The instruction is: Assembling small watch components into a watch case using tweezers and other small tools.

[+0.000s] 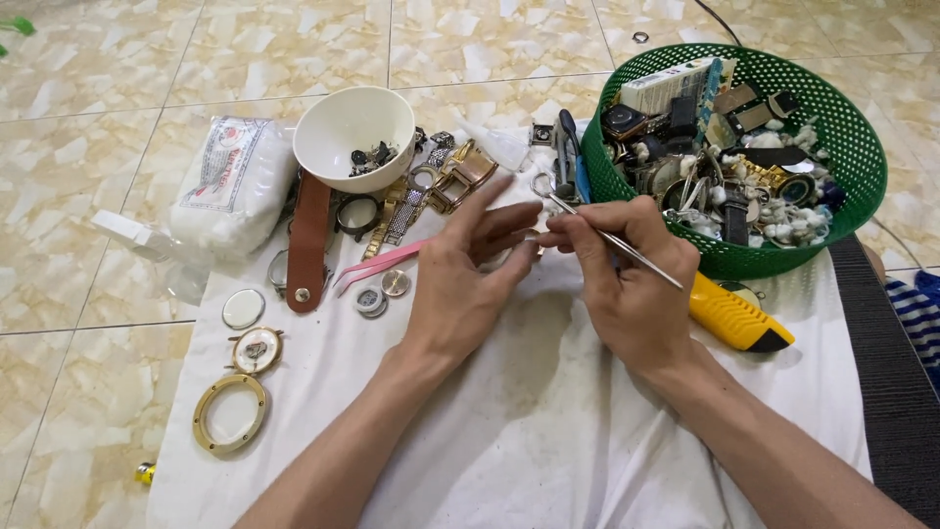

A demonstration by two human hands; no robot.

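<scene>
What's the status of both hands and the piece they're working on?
Left hand pinching a small part, mostly hidden. Right hand holding metal tweezers, tips at the part. Pink tweezers lie beside the left hand on the white cloth.

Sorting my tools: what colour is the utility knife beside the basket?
Yellow with a black tip; the utility knife shows best in the head view.

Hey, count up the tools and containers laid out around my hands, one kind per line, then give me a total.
Thin metal tweezers, in the right hand: 1
Pink plastic tweezers, by the left hand: 1
Yellow utility knife: 1
White round bowl: 1
Green plastic mesh basket: 1
Total: 5
</scene>
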